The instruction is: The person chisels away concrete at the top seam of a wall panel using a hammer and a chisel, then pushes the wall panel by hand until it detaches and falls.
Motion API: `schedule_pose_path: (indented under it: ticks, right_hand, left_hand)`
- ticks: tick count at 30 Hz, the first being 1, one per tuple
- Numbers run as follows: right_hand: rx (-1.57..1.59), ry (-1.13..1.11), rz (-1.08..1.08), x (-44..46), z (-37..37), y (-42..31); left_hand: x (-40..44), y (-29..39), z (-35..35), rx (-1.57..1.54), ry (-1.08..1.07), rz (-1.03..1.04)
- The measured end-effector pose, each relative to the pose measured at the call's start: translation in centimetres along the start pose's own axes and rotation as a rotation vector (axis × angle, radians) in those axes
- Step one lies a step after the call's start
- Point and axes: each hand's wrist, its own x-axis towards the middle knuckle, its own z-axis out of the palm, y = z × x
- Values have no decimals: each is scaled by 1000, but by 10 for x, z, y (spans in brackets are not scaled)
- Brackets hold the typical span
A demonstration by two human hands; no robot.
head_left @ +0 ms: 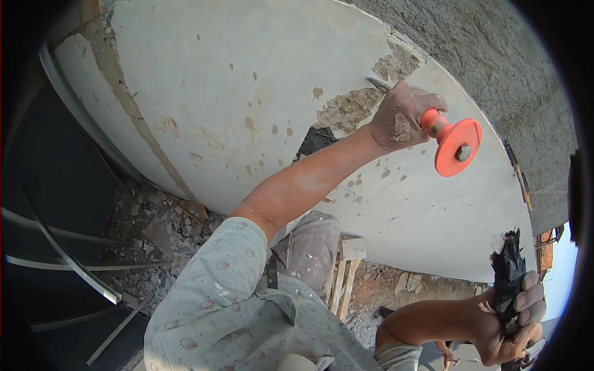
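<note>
My left hand [405, 117] is closed around a chisel [380, 85]. The chisel's orange round guard [458, 147] sticks out on the near side of the fist, and its metal tip lies at the wall, between two chipped patches. Rough brown material shows in the larger patch [349, 110], and a dark hole lies below it. At the lower right, my right hand [520, 318] grips a black ragged object [508, 269]; what it is I cannot make out. The pale wall [247, 93] carries brown splashes.
Broken rubble [154, 229] lies at the wall's foot on the left, beside curved metal strips [80, 266]. A wooden stand [346, 266] is near my legs. Rough grey cement [495, 80] borders the wall. Part of another person's arm [444, 351] shows at the bottom.
</note>
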Motion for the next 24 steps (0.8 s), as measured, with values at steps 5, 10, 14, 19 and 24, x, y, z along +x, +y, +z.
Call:
schedule_pose_path:
  ticks: [5, 10, 14, 19, 24]
  right_hand:
    - [-182, -134, 941, -35, 29, 42]
    - [-16, -83, 507, -12, 6, 15]
    - [56, 39, -32, 18, -11, 11]
    - [-347, -97, 1034, -39, 30, 50]
    - [-363, -112, 879, -57, 18, 50]
  left_hand:
    - [-15, 0, 7, 67, 14, 12]
    - [-6, -3, 6, 70, 46, -6]
    - [2, -3, 8, 58, 89, -33]
    - [-11, -17, 11, 34, 219, -76]
    - [-51, -28, -28, 76, 211, -220]
